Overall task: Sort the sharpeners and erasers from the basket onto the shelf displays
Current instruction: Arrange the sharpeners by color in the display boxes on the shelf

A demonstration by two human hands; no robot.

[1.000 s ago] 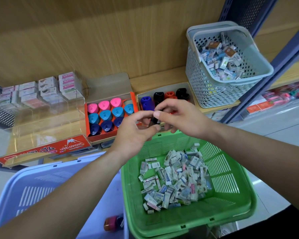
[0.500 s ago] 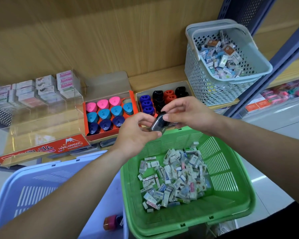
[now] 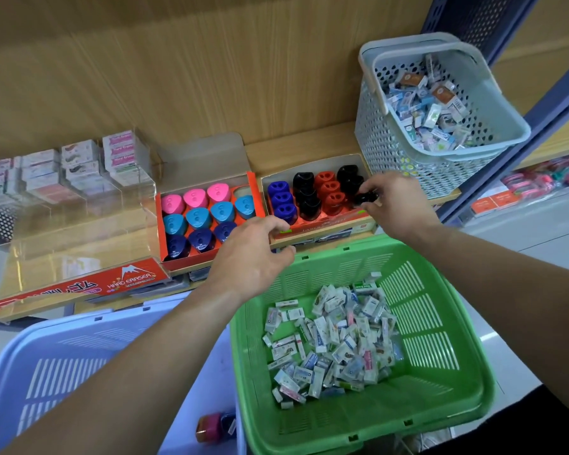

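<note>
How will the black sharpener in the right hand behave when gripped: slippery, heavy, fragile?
Likely light: the right hand merely pinches the black sharpener. Its glossy, rounded shell may slip. It looks like rigid plastic, so probably not fragile.

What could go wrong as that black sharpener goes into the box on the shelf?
1. The right hand pinches the black sharpener with its fingertips only, over the front of the rightmost row; it could slip and fall among the erasers in the green basket.
2. The display box looks tightly packed, so pressing it in may tip its neighbours.
</note>
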